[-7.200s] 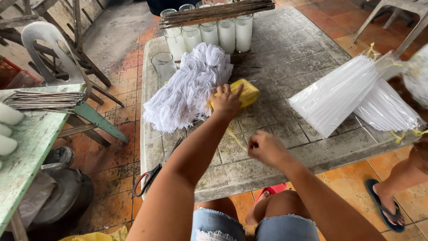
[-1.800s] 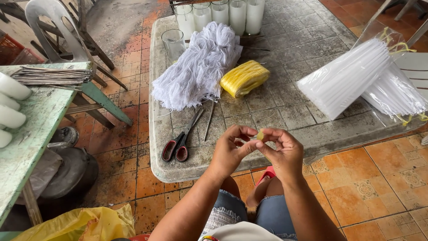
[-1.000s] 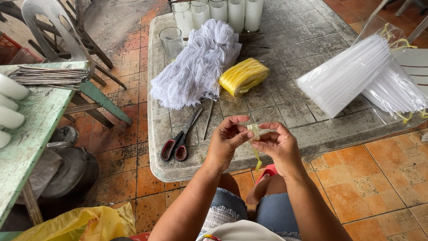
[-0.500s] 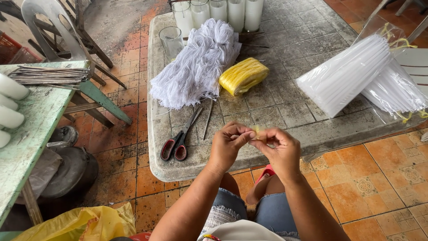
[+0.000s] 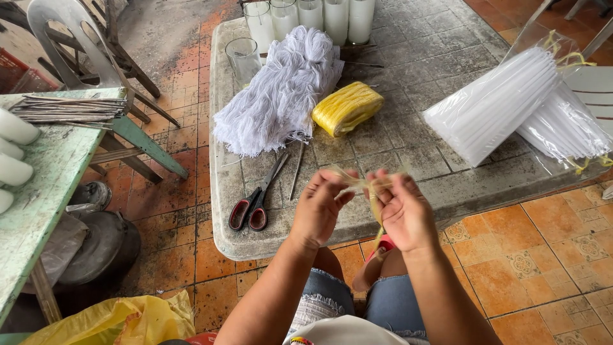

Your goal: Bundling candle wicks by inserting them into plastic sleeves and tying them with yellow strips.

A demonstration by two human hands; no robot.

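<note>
Two hands work a thin yellow strand just above the near edge of a stone table.

Left hand (image 5: 319, 207) and right hand (image 5: 403, 214) each pinch the yellow strand (image 5: 365, 185) narrowly between thumb and fingertips, so it stretches between them with a loose tail hanging below the right fingers. Beyond the fingertips lie red-handled scissors (image 5: 255, 203), a white bundle of string (image 5: 281, 96) and a yellow bundle (image 5: 347, 107); to the right of the fingers sit clear bags of white sticks (image 5: 498, 102). To handle it well, I judge both pinches should stay close together and the strand taut, so it does not slip or tangle.
</note>
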